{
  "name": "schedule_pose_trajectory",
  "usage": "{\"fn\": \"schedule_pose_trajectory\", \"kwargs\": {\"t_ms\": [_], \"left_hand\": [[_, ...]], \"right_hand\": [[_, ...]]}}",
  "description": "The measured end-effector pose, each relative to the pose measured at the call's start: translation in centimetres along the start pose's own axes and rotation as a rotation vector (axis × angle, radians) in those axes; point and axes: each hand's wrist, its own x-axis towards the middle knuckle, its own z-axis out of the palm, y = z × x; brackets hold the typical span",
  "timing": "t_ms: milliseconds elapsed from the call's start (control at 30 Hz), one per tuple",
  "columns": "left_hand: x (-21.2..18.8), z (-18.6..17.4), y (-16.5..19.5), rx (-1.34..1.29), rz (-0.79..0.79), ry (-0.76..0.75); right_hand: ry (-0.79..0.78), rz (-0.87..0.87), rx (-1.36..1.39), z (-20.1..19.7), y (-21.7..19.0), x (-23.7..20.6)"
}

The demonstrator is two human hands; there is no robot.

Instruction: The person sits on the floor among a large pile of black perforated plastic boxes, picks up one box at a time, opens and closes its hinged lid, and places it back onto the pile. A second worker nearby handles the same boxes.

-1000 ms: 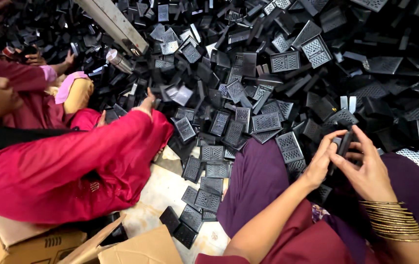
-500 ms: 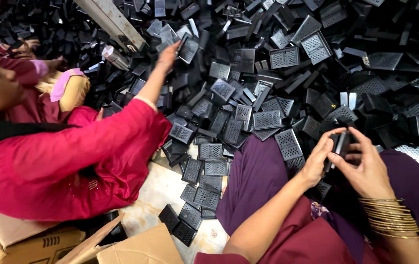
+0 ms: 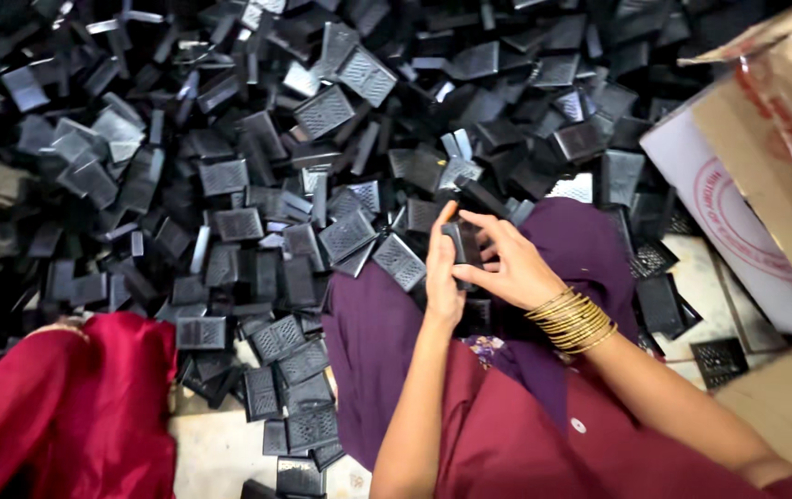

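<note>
Over my purple lap, my left hand (image 3: 442,277) and right hand (image 3: 507,268) clamp one black grille piece (image 3: 460,245); the pile of black grille pieces (image 3: 257,176) spreads toward twelve o'clock.

A brown cardboard box (image 3: 766,148) stands at the right, its white flap bearing a round red stamp (image 3: 738,217)
</note>
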Motion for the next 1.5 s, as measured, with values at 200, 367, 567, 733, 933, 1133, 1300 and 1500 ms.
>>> {"fn": "schedule_pose_trajectory", "kwargs": {"t_ms": [200, 367, 567, 733, 933, 1133, 1300, 1500], "left_hand": [[-0.1, -0.1, -0.3, 0.074, 0.050, 0.017], [0.0, 0.0, -0.5, 0.129, 0.022, -0.011], [0.0, -0.3, -0.5, 0.320, 0.118, -0.016], [-0.1, -0.3, -0.9, 0.237, 0.132, -0.013], [-0.2, 0.1, -0.8, 0.097, 0.053, -0.024], [-0.4, -0.2, -0.7, 0.113, 0.049, -0.028], [-0.4, -0.3, -0.6, 0.133, 0.053, -0.038], [0.1, -1.1, -1.3, 0.110, 0.165, 0.060]], "right_hand": [[-0.032, 0.049, -0.031, -0.2, 0.3, 0.1], [-0.061, 0.013, -0.016, -0.4, 1.0, 0.0], [-0.079, 0.021, -0.006, -1.0, 0.7, 0.2], [-0.032, 0.033, 0.032, -1.2, 0.3, 0.2], [0.023, 0.001, 0.064, -0.9, 0.2, 0.0], [-0.017, -0.023, 0.000, -0.5, 0.9, -0.2], [-0.039, -0.013, -0.035, -0.5, 1.0, -0.2], [0.027, -0.289, -0.212, -0.6, 0.7, -0.8]]}}
